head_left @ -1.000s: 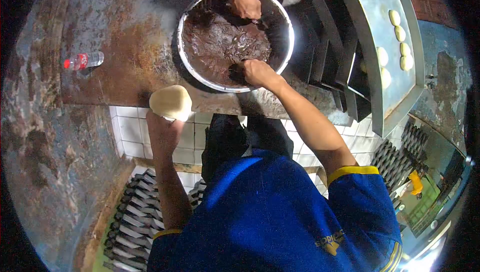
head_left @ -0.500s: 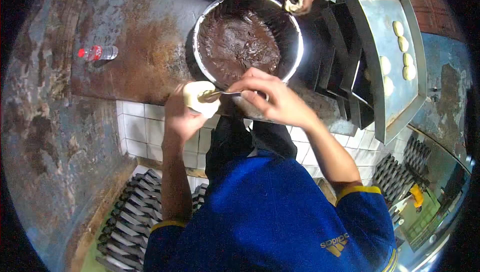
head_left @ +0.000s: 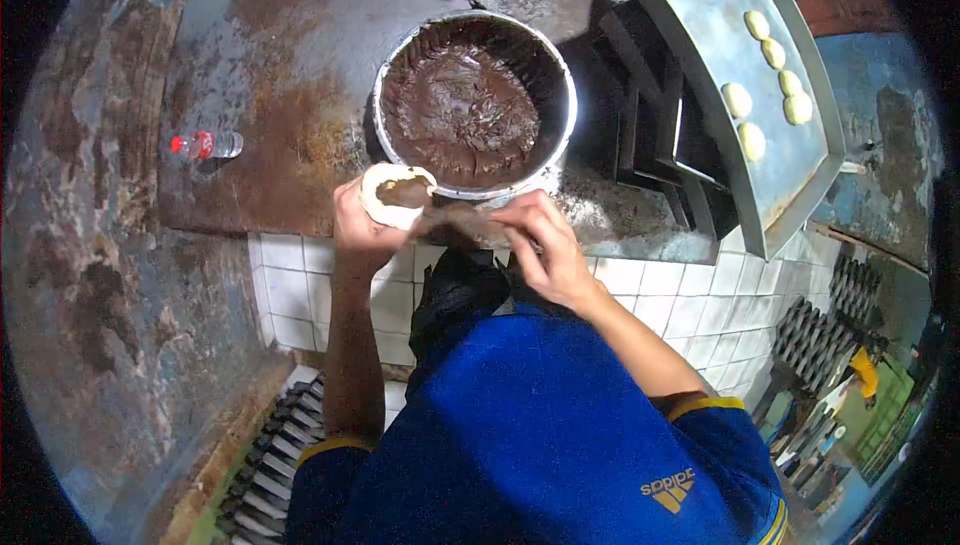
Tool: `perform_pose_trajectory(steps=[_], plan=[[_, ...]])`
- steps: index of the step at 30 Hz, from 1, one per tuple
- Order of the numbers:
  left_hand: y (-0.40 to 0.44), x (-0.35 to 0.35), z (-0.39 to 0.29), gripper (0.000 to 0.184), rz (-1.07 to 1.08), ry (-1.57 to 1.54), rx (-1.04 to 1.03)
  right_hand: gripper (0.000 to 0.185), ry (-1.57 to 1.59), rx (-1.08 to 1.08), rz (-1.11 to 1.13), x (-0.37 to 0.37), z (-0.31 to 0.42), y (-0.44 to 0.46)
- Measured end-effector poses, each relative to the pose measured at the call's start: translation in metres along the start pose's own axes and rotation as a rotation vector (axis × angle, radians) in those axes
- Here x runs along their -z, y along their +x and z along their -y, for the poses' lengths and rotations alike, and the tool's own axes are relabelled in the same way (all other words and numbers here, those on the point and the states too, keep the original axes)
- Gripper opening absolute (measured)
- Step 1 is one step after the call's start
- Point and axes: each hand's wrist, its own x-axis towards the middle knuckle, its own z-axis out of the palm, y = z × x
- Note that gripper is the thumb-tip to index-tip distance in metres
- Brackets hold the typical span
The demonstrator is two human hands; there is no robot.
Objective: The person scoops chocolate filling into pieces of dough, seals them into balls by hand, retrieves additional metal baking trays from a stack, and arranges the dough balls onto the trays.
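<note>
A piece of pale dough [head_left: 378, 213] with dark brown paste in its middle rests in my left hand [head_left: 354, 227], the fingers wrapped round its underside. My right hand [head_left: 548, 245] is just right of it, fingers pinched on the handle of a small metal spreading tool [head_left: 462, 216], which is blurred and points toward the dough. Beyond both hands stands a large round bowl [head_left: 567, 130] holding dark brown paste [head_left: 465, 115], which is heaped unevenly and coats the inner wall.
Dark metal trays are stacked at the right, and a tilted tray [head_left: 700, 50] there bears several pale dough pieces [head_left: 789, 83]. A bottle [head_left: 208, 145] with a red cap lies at the left of the worn table [head_left: 290, 95]. A co-worker's fingertips show at the top edge.
My right hand has moved from the bowl to the dough, and the tool has since drawn back a little. Brown paste now shows on the dough. The co-worker's hands have mostly left the view.
</note>
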Motion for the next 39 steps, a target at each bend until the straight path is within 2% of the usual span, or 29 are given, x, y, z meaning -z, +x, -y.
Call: perform_pose_trajectory(steps=[2,3,4,5,6,8,9,11,12,13,14,16,19,21,22,24,25,26,27,28,30,33,36,38,39], plan=[[0.0,-0.003,0.015,0.029,0.039,-0.077,0.055,0.017,0.006,-0.34,-0.127,-0.008,-0.046,-0.043],[-0.001,-0.005,0.009,0.03,0.058,-0.105,0.158,0.015,-0.069,-0.324,-0.223,-0.009,-0.076,-0.063],[0.0,-0.007,0.005,0.03,0.063,-0.103,0.15,0.02,-0.095,-0.473,-0.301,-0.01,-0.105,-0.083],[0.001,-0.008,0.001,0.03,0.127,-0.115,0.153,0.023,-0.255,-0.55,-0.321,-0.014,-0.158,-0.115],[0.002,-0.01,-0.003,0.03,0.191,-0.125,0.157,0.021,-0.284,-0.671,-0.213,-0.009,-0.207,-0.145],[0.001,-0.015,-0.007,0.03,0.224,-0.15,0.179,0.022,-0.53,-0.589,0.016,0.012,-0.211,-0.153],[0.002,-0.017,-0.01,0.031,0.275,-0.148,0.185,0.029,-0.558,-0.619,0.085,0.021,-0.189,-0.13],[0.002,-0.021,-0.013,0.031,0.342,-0.149,0.187,0.041,-0.392,-0.422,-0.014,0.036,-0.13,-0.078],[0.001,-0.023,-0.012,0.031,0.382,-0.141,0.171,0.053,-0.195,-0.439,0.017,0.046,-0.079,-0.042],[0.003,-0.027,-0.011,0.032,0.42,-0.135,0.152,0.064,-0.168,-0.323,0.029,0.05,-0.042,-0.017],[0.004,-0.03,-0.011,0.032,0.457,-0.129,0.131,0.078,0.014,-0.242,0.065,0.054,-0.012,0.004],[0.015,-0.033,-0.029,0.033,0.52,-0.159,0.093,0.093,0.049,-0.041,0.13,0.05,0.028,0.033],[0.019,-0.029,-0.042,0.035,0.632,-0.216,0.14,0.087,0.037,0.004,0.165,0.047,0.048,0.051],[0.021,-0.022,-0.045,0.035,0.621,-0.182,0.123,0.066,0.044,-0.03,0.219,0.048,0.051,0.058],[0.022,-0.017,-0.048,0.036,0.62,-0.146,0.108,0.066,0.045,-0.024,0.232,0.046,0.05,0.06],[0.02,-0.015,-0.048,0.038,0.672,-0.213,0.186,0.041,0.096,-0.109,0.178,0.041,0.045,0.061],[0.016,-0.019,-0.045,0.04,0.638,-0.385,0.238,0.027,0.141,-0.07,0.143,0.038,0.044,0.06],[0.012,-0.02,-0.043,0.043,0.602,-0.556,0.287,0.027,0.141,-0.066,0.151,0.036,0.043,0.06],[0.01,-0.013,-0.047,0.048,0.64,-0.731,0.444,0.024,0.236,-0.16,0.129,0.034,0.043,0.06],[0.006,-0.011,-0.048,0.048,0.635,-0.731,0.441,0.023,0.329,-0.253,0.104,0.032,0.043,0.061],[0.001,-0.012,-0.051,0.053,0.524,-0.862,0.532,0.022,0.357,-0.268,0.099,0.03,0.047,0.061],[-0.003,-0.019,-0.045,0.057,0.512,-0.759,0.432,0.029,0.175,-0.217,0.167,0.035,0.064,0.065],[-0.004,-0.019,-0.051,0.062,0.485,-0.878,0.501,0.03,0.138,-0.278,0.157,0.037,0.067,0.068],[-0.002,-0.015,-0.063,0.059,0.456,-0.948,0.468,0.028,0.195,-0.294,0.146,0.035,0.058,0.068],[-0.001,-0.014,-0.066,0.056,0.431,-1.017,0.439,0.029,0.341,-0.353,0.109,0.035,0.062,0.068]])
